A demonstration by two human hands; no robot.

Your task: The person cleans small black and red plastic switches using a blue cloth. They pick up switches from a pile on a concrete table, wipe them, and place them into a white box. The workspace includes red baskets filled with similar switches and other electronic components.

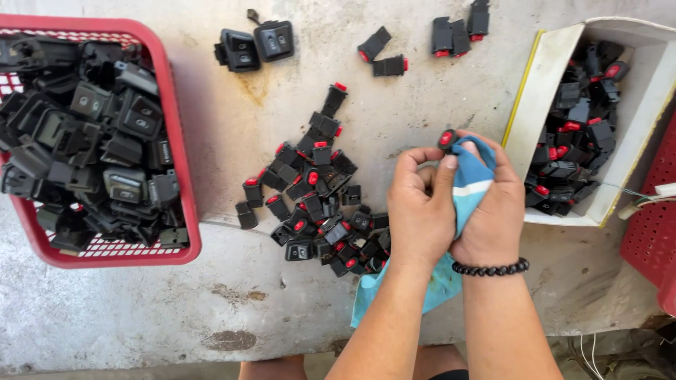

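Gripping one small black switch (446, 138) with a red button, both hands meet at centre frame over the concrete slab (211, 295). Left hand (420, 204): fingers curled and pressed together, thumb up against the blue cloth (470, 184). Right hand (491, 211): fingers folded over the cloth, holding it bunched around the switch; only the switch's red-tipped end shows above the fingertips. One bead bracelet (491, 268), black, on the right wrist. The cloth's tail hangs down between the forearms and lies on the slab.

Counts:
- Pile (313, 204) of loose black-and-red switches just left of the hands: too tangled for an exact count, roughly forty. It touches the cloth's lower edge.
- Two larger black housings (255, 44) at top centre, side by side, touching.
- Two single switches (382, 55) right of them, near each other but apart.
- One tight cluster (461, 29) of about three switches further right, near the top edge.
- One red basket (174, 141) at left, heaped with larger black housings; number cannot be told, dozens.
- One white box (546, 91), yellow-edged, at right, just beside the right hand, holding a heap of black-and-red switches; count cannot be told.
- One more red basket (651, 211), partly in view at the far right edge, contents not visible.
- White wires (644, 200) cross from the box's corner toward that basket; I make out two or three.

Knees show at the bottom edge beneath the forearms.
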